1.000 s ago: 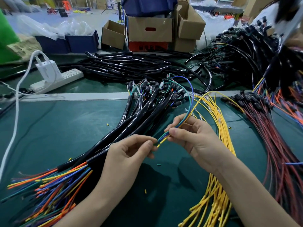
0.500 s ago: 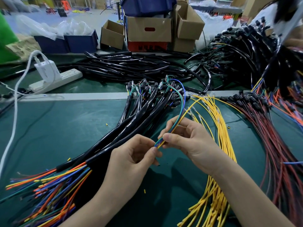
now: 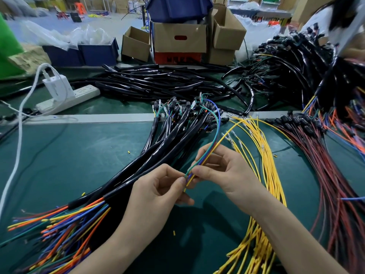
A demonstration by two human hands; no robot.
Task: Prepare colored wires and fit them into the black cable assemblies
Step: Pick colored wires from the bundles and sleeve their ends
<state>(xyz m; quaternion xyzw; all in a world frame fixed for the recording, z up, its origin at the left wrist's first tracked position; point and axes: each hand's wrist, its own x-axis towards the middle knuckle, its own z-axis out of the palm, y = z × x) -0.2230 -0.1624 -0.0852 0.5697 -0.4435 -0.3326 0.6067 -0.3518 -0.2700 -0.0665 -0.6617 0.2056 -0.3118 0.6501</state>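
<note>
Holding a small bunch of wires (image 3: pixel 200 164) (green, blue, yellow) between both hands, just above the table (image 3: pixel 79 165) and right in front of the cables (image 3: pixel 158 153). Pinching the bunch's near ends with left hand (image 3: pixel 156 196), thumb and forefinger, fingers (image 3: pixel 180 181) closed narrow on them. Gripping the same bunch slightly higher with right hand (image 3: pixel 225 173), thumb on top, wires laid across the other digits. Probably held so to line the tips up flush, ready to enter a cable together; leaving one yellow tip poking out below the pinch. Tracing the far ends: green and blue arcing back, seemingly into the cable heads near the table seam, yellow toward the yellow pile (image 3: pixel 266 175). Laid out for reach, by the look of it: cables fanned in the centre with coloured tails (image 3: pixel 59 224) spilling lower left, yellow pile just right of the hands, red bundle (image 3: pixel 331 194) farther right. Judged as gathering and evening the wires, fitting not yet begun. Cannot tell if the pinched ends are stripped.
</note>
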